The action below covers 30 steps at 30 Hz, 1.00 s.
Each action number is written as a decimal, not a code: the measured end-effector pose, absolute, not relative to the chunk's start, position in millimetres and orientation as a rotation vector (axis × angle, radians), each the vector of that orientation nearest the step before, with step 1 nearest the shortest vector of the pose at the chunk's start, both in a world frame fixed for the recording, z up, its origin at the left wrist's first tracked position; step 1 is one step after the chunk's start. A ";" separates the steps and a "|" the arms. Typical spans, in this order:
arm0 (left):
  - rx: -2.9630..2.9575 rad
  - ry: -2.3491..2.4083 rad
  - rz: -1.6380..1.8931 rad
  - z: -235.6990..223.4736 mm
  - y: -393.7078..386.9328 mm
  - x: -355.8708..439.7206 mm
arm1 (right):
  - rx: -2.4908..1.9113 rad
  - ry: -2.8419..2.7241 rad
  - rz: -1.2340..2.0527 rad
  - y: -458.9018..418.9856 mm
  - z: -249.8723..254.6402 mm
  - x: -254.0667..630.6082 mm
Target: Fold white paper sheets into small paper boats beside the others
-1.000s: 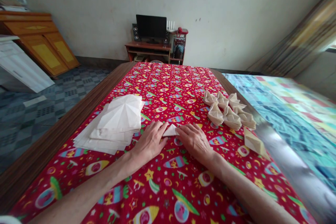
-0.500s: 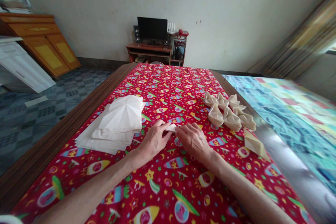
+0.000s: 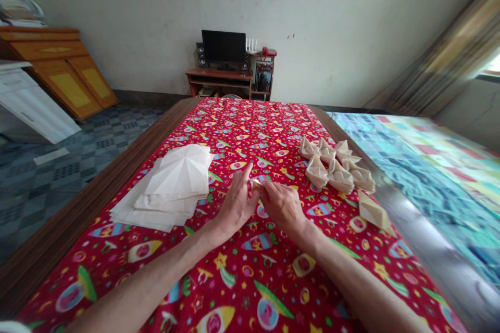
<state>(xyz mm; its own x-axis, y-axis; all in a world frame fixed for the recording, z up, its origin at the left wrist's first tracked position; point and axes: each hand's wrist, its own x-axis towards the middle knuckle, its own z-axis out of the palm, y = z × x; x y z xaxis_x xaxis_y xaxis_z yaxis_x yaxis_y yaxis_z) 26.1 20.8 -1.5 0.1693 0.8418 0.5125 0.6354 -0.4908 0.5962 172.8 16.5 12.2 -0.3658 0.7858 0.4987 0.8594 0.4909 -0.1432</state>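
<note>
Over the middle of the red patterned cloth, my left hand point(image 3: 237, 199) and my right hand point(image 3: 284, 207) meet at a small piece of folded paper point(image 3: 256, 183). Most of that paper is hidden by my fingers. My right hand pinches it, fingers curled. The left thumb presses near its left end while the index finger points up and away. To the left lies a stack of creased white paper sheets point(image 3: 177, 174). At the right stand several folded paper pieces point(image 3: 341, 177) with pointed tips, grouped in stacks. A single folded paper piece point(image 3: 375, 212) lies nearer to me.
The red cloth point(image 3: 258, 130) covers a table with a brown wooden edge point(image 3: 128, 166). Beyond it a monitor point(image 3: 224, 47) stands on a small desk. A bed with a blue patterned cover point(image 3: 375, 151) is on the right, wooden cabinets point(image 3: 74, 83) on the left.
My left index finger has lifted off the folded paper and points up. Both hands have drawn closer together, and less of the paper shows. The view has shifted slightly.
</note>
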 end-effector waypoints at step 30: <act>2.659 1.231 0.841 -6.7 12.2 1.1 | -1.052 -2.439 0.088 29.1 -2.6 215.9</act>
<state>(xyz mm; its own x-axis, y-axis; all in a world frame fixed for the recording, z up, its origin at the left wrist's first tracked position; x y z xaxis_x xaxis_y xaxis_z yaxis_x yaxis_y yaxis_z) 1.1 12.2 -6.7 0.5230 0.7284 0.4426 0.6771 -0.6705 0.3034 215.9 29.1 -2.6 -0.5895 0.7005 0.4022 0.6695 0.7023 -0.2419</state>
